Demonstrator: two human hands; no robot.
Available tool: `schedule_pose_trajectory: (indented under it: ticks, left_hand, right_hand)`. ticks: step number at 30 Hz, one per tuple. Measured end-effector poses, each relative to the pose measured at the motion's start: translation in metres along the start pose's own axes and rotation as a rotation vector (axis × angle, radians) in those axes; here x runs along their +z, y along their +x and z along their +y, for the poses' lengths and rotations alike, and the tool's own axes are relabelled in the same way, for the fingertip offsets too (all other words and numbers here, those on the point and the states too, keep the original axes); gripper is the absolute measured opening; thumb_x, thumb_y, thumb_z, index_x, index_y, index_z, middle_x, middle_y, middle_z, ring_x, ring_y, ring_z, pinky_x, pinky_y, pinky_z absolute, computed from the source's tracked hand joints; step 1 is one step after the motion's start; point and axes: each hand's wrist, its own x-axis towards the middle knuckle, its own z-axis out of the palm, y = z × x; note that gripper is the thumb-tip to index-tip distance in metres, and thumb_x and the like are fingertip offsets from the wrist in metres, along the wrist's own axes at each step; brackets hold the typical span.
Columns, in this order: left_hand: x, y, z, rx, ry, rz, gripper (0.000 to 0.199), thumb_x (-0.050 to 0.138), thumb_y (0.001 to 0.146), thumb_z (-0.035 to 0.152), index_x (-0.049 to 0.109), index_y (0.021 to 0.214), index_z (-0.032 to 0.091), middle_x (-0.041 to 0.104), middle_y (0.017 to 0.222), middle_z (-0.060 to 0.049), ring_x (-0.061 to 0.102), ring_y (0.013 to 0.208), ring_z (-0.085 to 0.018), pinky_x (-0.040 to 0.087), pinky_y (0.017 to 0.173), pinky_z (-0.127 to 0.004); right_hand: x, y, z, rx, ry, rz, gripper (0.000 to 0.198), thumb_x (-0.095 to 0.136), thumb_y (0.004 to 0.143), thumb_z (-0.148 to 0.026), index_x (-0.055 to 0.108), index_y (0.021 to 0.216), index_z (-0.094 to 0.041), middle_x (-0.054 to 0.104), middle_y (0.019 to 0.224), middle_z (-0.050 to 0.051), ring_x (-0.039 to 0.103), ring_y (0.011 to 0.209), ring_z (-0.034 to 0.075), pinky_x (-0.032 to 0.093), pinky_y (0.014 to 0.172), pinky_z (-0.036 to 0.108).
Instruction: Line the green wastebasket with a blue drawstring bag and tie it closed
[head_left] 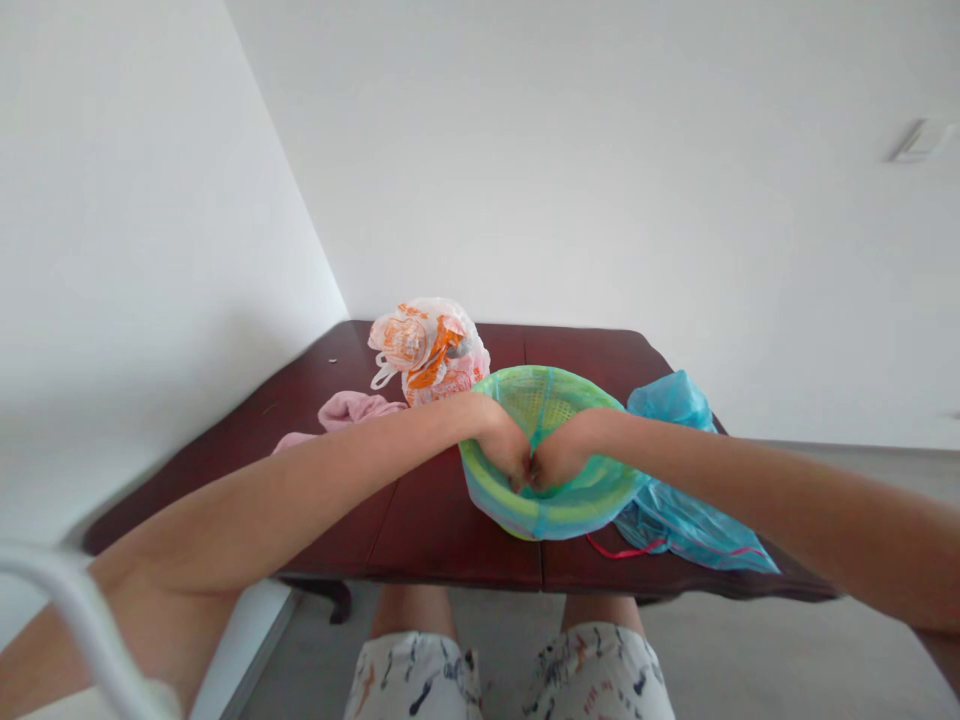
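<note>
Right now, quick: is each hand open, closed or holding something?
Left hand: inside the basket; open or closed can't be told.
Right hand: there too, fingertips unclear; can't tell either.

- Basket [525, 378]: yellow-green mesh
- Film over the basket [541, 518]: translucent light blue
- Carrier bag [442, 345]: white with orange print
- Cloth [356, 408]: pink
- Plastic bag [694, 525]: blue, its drawstring [622, 554] red
- Table [450, 530]: dark reddish brown
- Shorts [416, 675]: white, dark and orange-brown marks
- Walls [562, 170]: white
- Floor [750, 660]: grey

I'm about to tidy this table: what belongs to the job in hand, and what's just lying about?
Job, judging by the hands:
left hand, right hand
basket
blue liner
blue bag beside it, likely

Lying about, apparently:
printed bag
pink cloth
</note>
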Motion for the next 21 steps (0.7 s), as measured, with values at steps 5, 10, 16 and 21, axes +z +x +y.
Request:
schedule_pose_trajectory:
  ticks: [5,10,16,21]
  left_hand:
    - [-0.065,-0.071,-0.008,0.054,0.049,0.413,0.031,0.06,0.113,0.044,0.083,0.106,0.025,0.09,0.113,-0.005,0.084,0.106,-0.026,0.064,0.101,-0.038]
    - [-0.097,-0.117,-0.09,-0.308,0.317,1.182,0.082,0.09,0.096,0.061,0.069,0.163,0.019,0.063,0.178,-0.022,0.054,0.172,-0.046,0.042,0.145,-0.062]
    - [-0.077,-0.092,-0.173,-0.723,0.232,1.143,0.139,0.097,0.087,0.083,0.032,0.194,0.021,0.007,0.206,-0.031,0.022,0.188,-0.062,0.035,0.148,-0.068]
    - [-0.077,-0.059,-0.195,-0.647,0.187,1.019,0.1,0.098,0.084,0.078,0.07,0.16,0.018,0.07,0.168,-0.024,0.07,0.154,-0.043,0.056,0.128,-0.046]
  right_hand:
    - [-0.083,-0.059,-0.02,-0.156,-0.003,-0.105,0.021,0.076,0.115,-0.026,0.092,0.129,-0.024,0.094,0.117,0.0,0.088,0.103,0.019,0.071,0.1,0.032]
    - [-0.098,-0.141,-0.013,0.039,0.214,0.58,0.034,0.066,0.123,-0.047,0.086,0.145,-0.03,0.089,0.147,0.008,0.085,0.135,0.028,0.068,0.118,0.043]
    - [-0.007,-0.228,0.07,0.427,0.471,1.165,0.048,0.077,0.113,-0.071,0.091,0.116,-0.026,0.094,0.118,0.01,0.09,0.099,0.029,0.074,0.095,0.04]
    - [0.067,-0.278,0.108,0.596,0.487,1.177,0.057,0.076,0.109,-0.079,0.092,0.11,-0.024,0.094,0.115,0.012,0.091,0.096,0.033,0.075,0.088,0.04]
